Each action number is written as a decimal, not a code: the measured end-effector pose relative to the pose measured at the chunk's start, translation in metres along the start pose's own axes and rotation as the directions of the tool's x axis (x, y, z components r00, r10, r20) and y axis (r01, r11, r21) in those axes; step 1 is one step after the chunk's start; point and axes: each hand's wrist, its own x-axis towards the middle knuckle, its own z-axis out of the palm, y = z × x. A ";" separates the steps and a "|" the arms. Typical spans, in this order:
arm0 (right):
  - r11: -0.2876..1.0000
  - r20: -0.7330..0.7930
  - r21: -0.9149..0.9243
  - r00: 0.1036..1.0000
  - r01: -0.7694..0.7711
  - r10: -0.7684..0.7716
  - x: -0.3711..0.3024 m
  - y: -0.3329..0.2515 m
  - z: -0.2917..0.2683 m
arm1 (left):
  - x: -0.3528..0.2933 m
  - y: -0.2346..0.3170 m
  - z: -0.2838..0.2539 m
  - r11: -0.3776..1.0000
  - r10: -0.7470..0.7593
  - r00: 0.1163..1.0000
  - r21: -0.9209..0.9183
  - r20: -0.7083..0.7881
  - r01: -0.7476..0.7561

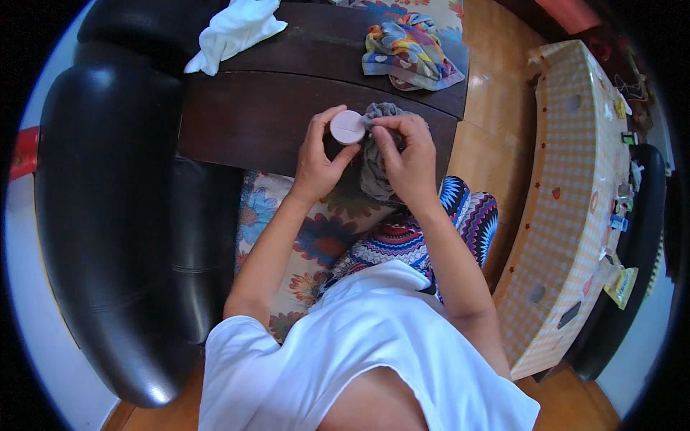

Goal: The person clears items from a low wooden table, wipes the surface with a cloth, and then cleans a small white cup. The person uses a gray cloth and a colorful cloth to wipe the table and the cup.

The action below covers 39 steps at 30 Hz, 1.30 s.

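Note:
A small round container with a pale pink lid is held between the thumb and fingers of my left hand. A line runs across the lid's flat top. Thumb and fingertips of my right hand pinch a bit of a crumpled grey cloth close against the container's right side. Most of that cloth hangs down or lies bunched below, between my two hands, at the dark table's near edge. The container's lower part is hidden by my fingers.
The dark wooden table carries a white cloth at far left and a colourful patterned cloth at far right. Black leather seating stands left. At right is a table with a yellow checked cover, small items along its far side.

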 end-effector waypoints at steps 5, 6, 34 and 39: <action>0.696 0.084 0.634 0.925 -0.337 0.371 -0.008 0.018 0.007 | 0.004 0.034 -0.011 0.599 -0.236 0.961 -0.756 0.146 0.263; 0.681 0.074 0.656 0.926 -0.325 0.370 -0.007 0.013 0.009 | 0.006 0.037 -0.011 0.641 -0.226 0.964 -0.724 0.141 0.256; 0.952 -0.050 0.216 0.976 0.219 -0.213 0.007 -0.048 0.014 | 0.013 0.075 0.018 0.614 -0.421 0.905 -0.755 -0.063 0.233; 0.903 -0.088 0.427 0.992 -0.044 0.091 0.004 -0.065 0.029 | 0.011 0.083 0.025 0.613 -0.400 0.906 -0.776 -0.139 0.151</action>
